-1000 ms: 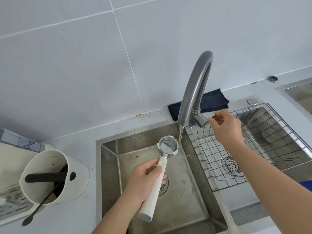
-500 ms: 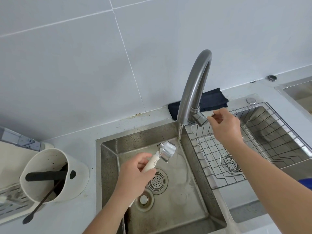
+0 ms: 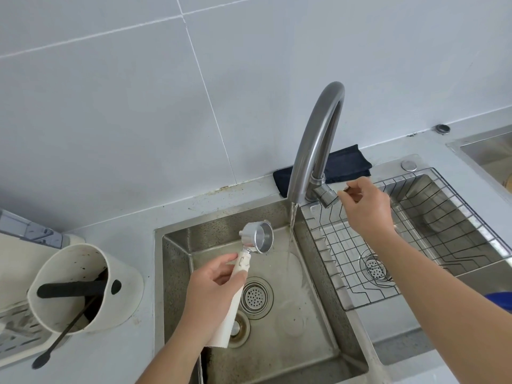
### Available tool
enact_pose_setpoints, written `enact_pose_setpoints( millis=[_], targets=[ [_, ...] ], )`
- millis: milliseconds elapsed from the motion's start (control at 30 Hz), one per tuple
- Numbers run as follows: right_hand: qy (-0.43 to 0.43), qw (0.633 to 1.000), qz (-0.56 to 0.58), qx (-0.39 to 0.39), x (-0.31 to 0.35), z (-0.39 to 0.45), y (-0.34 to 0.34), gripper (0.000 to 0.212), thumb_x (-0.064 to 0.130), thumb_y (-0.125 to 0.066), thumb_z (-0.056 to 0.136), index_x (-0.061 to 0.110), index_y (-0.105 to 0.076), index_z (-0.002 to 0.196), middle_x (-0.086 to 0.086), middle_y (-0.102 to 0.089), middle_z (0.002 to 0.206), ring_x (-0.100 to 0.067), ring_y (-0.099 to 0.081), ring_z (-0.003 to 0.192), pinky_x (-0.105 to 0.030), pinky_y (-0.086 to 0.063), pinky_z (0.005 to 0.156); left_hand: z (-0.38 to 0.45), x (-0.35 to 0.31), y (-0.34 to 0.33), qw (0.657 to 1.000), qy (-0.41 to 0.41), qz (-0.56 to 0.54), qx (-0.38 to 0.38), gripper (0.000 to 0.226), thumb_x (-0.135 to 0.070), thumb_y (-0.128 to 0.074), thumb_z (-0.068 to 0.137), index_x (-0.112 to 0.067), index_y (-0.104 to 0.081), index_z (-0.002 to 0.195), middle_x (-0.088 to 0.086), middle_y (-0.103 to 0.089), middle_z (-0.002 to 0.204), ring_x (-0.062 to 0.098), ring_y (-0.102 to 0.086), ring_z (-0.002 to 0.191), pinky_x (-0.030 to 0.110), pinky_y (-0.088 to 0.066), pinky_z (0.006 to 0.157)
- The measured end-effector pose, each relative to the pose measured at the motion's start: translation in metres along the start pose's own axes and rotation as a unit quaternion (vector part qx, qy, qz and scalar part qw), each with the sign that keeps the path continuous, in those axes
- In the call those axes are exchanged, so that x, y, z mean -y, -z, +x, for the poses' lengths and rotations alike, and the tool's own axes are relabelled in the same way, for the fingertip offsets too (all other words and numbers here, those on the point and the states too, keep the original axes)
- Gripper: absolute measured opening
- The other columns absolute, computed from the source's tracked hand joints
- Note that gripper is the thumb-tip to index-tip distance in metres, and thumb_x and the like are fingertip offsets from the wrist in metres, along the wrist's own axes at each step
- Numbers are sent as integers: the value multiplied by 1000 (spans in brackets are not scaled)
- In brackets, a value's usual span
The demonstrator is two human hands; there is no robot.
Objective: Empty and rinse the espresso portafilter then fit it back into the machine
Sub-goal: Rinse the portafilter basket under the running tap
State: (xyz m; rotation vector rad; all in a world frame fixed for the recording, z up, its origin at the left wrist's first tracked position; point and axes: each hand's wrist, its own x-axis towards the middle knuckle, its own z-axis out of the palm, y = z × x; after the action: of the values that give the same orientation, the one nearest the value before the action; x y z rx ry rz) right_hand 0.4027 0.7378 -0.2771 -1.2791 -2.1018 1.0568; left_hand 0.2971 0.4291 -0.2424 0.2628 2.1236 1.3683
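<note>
My left hand [image 3: 212,295] grips the white handle of the portafilter [image 3: 256,237] over the left sink basin [image 3: 313,328]. Its silver basket is tilted on its side, mouth facing right, just left of the water stream [image 3: 291,231]. The stream falls from the grey curved tap [image 3: 315,139] and does not hit the basket. My right hand [image 3: 365,206] pinches the tap's lever [image 3: 327,195], whose end is hidden by the fingers. No espresso machine is in view.
A wire rack [image 3: 415,239] sits in the right basin. A dark folded cloth [image 3: 343,164] lies behind the tap. At the left stands a white knock-box bucket [image 3: 83,289] with a black bar, a dark brush leaning from it. Another steel basin [image 3: 487,153] shows far right.
The portafilter went from flat under the stream to tilted, then swung left out of the water with its mouth facing right. My right hand stayed at the tap lever.
</note>
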Motion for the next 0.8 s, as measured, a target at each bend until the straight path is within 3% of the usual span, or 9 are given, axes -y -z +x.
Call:
enact_pose_setpoints(
  millis=[133,300,600,800],
  targets=[
    [-2,1000,-8,1,1,0,1,11,27,-67,93,26,-56,97,13,-64,81,-3,-61,71,-17,-41,52,-2,3,-8,994,54,-98,22,36,-6,-70,85,-40,-77,93,5,-79,82,18,-71,63,29,-55,50],
    [3,1000,-19,1,2,1,1,11,27,-67,93,26,-56,95,13,-64,79,-4,-61,70,-19,-42,51,-2,7,-12,980,81,-171,56,31,-4,-69,83,-32,-80,92,18,-77,87,29,-74,76,42,-59,73],
    [8,1000,-25,1,3,2,1,12,25,-66,93,26,-55,97,14,-63,80,-5,-61,71,-23,-45,52,2,2,-11,974,92,-201,58,23,-4,-68,86,-16,-77,104,21,-76,88,29,-73,76,39,-59,72],
    [11,999,-30,0,2,3,1,12,26,-66,94,25,-55,100,14,-63,81,-7,-62,72,-26,-48,56,0,-1,-14,971,99,-207,59,22,-5,-69,86,-23,-79,95,18,-77,90,29,-74,79,41,-59,76]
  ],
)
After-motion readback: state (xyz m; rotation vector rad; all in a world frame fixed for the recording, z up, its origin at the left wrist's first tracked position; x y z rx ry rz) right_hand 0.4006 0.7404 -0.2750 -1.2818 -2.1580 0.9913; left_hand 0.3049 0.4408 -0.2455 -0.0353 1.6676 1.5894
